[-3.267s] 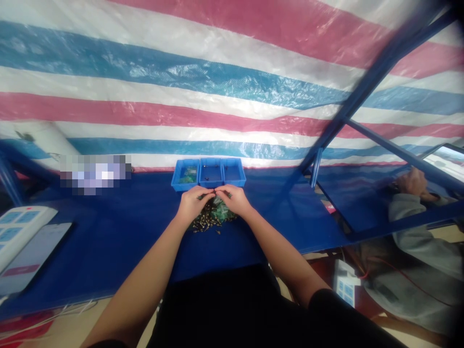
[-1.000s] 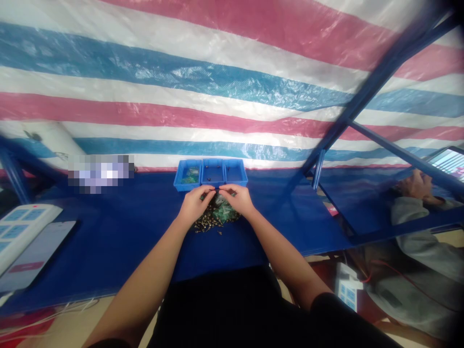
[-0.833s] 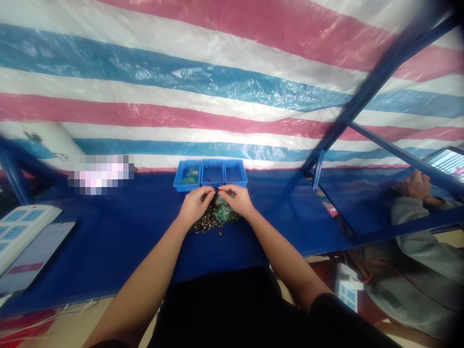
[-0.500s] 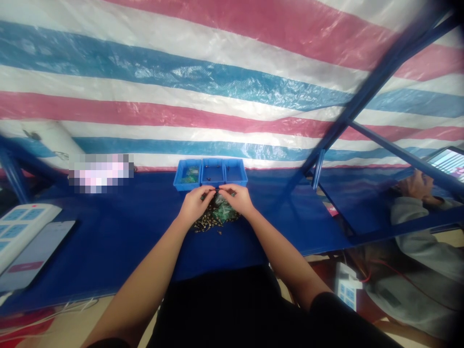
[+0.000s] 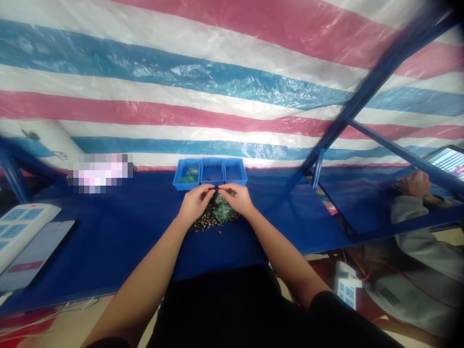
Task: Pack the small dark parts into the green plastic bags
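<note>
Tiny dark piece point(image 5: 216, 187) sits pinched in left grip point(image 5: 194, 202) and right grip point(image 5: 238, 198) above blue table point(image 5: 119, 232), striped sheeting point(image 5: 174, 92) behind.

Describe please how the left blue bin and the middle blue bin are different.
The left bin holds green material; the middle bin holds only a few small dark pieces. The left bin ends the row; the middle bin stands between it and a third bin. Both are blue and open-topped.

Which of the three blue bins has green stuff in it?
The left bin, at the left end of the row: green pieces lie in it. The middle bin and right bin show no green.
</note>
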Demonstrator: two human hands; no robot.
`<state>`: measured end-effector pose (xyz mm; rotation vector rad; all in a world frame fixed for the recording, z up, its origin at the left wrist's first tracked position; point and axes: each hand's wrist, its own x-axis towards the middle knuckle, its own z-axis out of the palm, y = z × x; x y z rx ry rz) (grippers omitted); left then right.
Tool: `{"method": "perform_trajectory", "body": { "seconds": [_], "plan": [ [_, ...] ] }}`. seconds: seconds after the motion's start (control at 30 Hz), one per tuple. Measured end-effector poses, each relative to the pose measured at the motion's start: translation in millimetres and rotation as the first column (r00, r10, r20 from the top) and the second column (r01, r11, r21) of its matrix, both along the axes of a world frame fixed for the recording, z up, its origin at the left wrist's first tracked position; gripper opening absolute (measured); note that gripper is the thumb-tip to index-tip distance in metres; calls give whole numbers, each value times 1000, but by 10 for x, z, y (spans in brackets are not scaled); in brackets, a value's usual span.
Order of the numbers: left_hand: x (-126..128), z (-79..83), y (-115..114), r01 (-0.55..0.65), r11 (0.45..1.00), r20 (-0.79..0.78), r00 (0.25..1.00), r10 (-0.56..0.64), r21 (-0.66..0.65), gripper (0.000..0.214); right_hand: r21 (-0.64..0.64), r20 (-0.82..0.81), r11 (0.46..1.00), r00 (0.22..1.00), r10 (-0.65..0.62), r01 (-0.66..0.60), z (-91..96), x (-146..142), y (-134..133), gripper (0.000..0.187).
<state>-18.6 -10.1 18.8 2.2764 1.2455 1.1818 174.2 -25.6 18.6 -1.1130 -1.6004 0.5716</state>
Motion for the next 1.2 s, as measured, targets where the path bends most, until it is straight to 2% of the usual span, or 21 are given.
{"method": "perform_trajectory", "body": {
  "seconds": [0.27, 0.53, 0.77, 0.93, 1.1, 1.2],
  "plan": [
    [10, 40, -27, 16, 999, -13, 1000, -17, -50, 26, -18, -11, 999, 999, 31, -32, -22, -9, 8, 25],
    [14, 16, -20, 3, 1000, -16, 1000, -4, -8, 27, 3, -41, 1000, 999, 16, -16, -28, 8, 15, 23],
    [13, 58, -48, 18, 997, -27, 999, -20, -75, 28, 8, -26, 999, 998, 49, -49, -35, -12, 12, 25],
    [9, 72, -49, 13, 997, -44, 999, -16, -74, 28, 38, -59, 998, 996, 60, -58, -7, -19, 0, 30],
    [1, 56, -41, 21, 998, -37, 999, -23, -66, 28, 73, 25, 997, 1000, 19, -21, 2, -10, -1, 21],
    [2, 43, -36, -3, 999, -25, 1000, 2, -36, 30, 55, -3, 998, 1000, 1, 0, -3, -10, 6, 21]
  ]
}}
